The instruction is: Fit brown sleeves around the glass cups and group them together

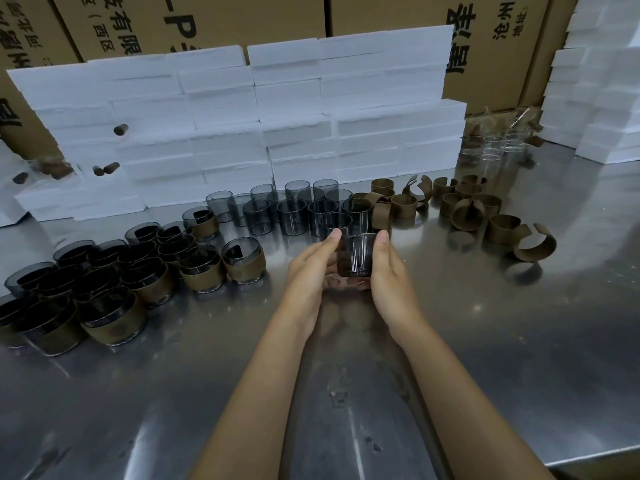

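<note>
1. Nearest, two bare forearms reach out over the steel surface [485, 341], which reflects them.
2. The left hand [308, 271] and right hand [391, 271] cup one smoked glass cup [355, 254] between them just above the surface, each grip curled round a side of it, thumbs up by the rim. Holding it from both sides probably steadies it for sleeving; I cannot tell whether a sleeve is on it yet.
3. To the left, the sleeved cups [114, 285] stand packed together, the finished group.
4. Beyond the hands, the bare cups [294, 209] wait in rows within easy reach.
5. To their right, the loose brown sleeves [467, 209] lie scattered, open split rings ready to pick.
6. Farthest, white foam blocks [277, 116] are stacked against cardboard cartons [194, 19].
</note>
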